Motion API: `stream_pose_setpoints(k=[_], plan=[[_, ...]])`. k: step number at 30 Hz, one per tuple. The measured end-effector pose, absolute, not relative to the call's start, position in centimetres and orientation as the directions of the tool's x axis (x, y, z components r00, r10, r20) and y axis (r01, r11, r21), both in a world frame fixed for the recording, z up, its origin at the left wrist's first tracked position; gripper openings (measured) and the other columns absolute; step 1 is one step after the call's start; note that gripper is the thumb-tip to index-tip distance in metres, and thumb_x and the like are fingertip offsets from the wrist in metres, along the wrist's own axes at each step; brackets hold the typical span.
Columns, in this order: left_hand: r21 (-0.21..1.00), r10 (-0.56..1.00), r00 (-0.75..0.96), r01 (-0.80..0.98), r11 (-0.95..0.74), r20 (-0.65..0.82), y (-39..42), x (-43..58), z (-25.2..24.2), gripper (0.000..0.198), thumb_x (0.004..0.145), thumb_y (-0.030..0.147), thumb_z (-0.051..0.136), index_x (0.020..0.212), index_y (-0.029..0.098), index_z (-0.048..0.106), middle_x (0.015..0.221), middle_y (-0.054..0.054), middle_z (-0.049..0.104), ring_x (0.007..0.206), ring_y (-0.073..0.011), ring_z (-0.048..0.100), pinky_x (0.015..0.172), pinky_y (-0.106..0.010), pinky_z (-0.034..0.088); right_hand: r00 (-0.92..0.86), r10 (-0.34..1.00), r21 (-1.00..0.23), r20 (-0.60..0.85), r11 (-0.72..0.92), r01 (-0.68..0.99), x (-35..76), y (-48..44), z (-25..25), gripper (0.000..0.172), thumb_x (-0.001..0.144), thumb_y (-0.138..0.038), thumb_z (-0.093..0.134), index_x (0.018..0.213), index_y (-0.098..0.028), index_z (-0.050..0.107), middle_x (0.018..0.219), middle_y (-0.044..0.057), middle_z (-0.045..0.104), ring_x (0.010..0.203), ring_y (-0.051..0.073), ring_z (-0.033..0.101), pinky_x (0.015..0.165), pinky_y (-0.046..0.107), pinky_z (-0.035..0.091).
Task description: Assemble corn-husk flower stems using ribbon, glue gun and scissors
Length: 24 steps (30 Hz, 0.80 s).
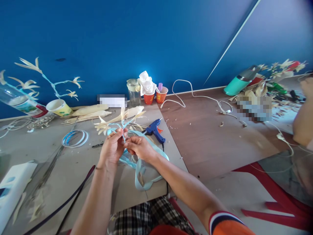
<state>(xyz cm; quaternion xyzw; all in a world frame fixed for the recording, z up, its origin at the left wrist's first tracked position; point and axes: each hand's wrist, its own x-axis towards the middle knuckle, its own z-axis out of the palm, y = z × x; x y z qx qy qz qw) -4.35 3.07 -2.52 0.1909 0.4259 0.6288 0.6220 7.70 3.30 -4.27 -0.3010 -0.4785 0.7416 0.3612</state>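
Observation:
My left hand [111,147] is closed on the stem of a handmade flower branch [122,122], with pale dried-husk petals and thin light-blue wrapped stems rising above the fingers. Right beside it, my right hand [141,148] pinches light-blue tape at the lower end of that stem; the exact grip is partly hidden by the fingers. Loops of light-blue tape [140,182] lie on the table below and around my right hand. Just beyond that hand rests a blue hot glue gun [156,131] with an orange trigger, its nozzle pointing up and right.
Along the blue wall stand a glass jar [134,93], red paper cups [161,95] and a yellow cup [60,107] with a finished branch. Pale husks [93,112], tape rolls [75,139] and wires [52,163] lie left. Right are a white cable [207,98], a teal bottle [238,85] and another person's arm [303,117].

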Motion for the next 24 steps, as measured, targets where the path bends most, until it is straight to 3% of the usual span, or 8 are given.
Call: stream_pose_setpoints(k=[6, 12, 18, 24], plan=[[0.763, 0.914, -0.250, -0.640, 0.092, -0.319, 3.4, -4.9, -3.0, 0.020, 0.061, 0.021, 0.073, 0.057, 0.014, 0.054, 0.048, 0.004, 0.045, 0.048, -0.0081, 0.047, 0.053, -0.023, 0.045, -0.557, 0.823, -0.942, -0.111, -0.266, -0.204, 7.5, 3.0, -4.0, 0.035, 0.068, -0.047, 0.068, 0.062, -0.016, 0.053, 0.042, -0.008, 0.045, 0.039, 0.004, 0.032, 0.041, 0.020, 0.024], [0.743, 0.895, -0.257, -0.660, 0.114, -0.365, 3.5, -5.0, -3.1, 0.021, 0.058, 0.020, 0.075, 0.058, 0.014, 0.054, 0.047, 0.004, 0.043, 0.048, -0.0085, 0.048, 0.051, -0.022, 0.044, -0.589, 0.799, -0.941, -0.124, -0.284, -0.187, 7.4, 2.7, -4.0, 0.035, 0.070, -0.046, 0.067, 0.060, -0.016, 0.051, 0.040, -0.008, 0.044, 0.037, 0.004, 0.030, 0.040, 0.020, 0.023], [0.727, 0.928, -0.130, -0.662, 0.180, -0.348, 3.0, -4.3, -2.4, 0.022, 0.065, 0.027, 0.075, 0.071, 0.012, 0.060, 0.060, 0.001, 0.053, 0.050, -0.0071, 0.048, 0.043, -0.018, 0.040, -0.537, 0.840, -0.930, -0.078, -0.255, -0.263, 7.4, 3.0, -4.4, 0.035, 0.068, -0.046, 0.067, 0.060, -0.016, 0.052, 0.042, -0.008, 0.045, 0.038, 0.004, 0.032, 0.042, 0.020, 0.024], [0.705, 0.949, 0.002, -0.668, 0.236, -0.316, 2.7, -3.4, -2.5, 0.030, 0.066, 0.039, 0.074, 0.074, 0.013, 0.062, 0.070, -0.003, 0.057, 0.057, -0.0120, 0.054, 0.049, -0.025, 0.048, -0.461, 0.886, -0.936, -0.049, -0.202, -0.290, 7.8, 3.7, -4.3, 0.038, 0.066, -0.049, 0.067, 0.058, -0.017, 0.049, 0.043, -0.007, 0.043, 0.041, 0.005, 0.032, 0.044, 0.021, 0.025]])
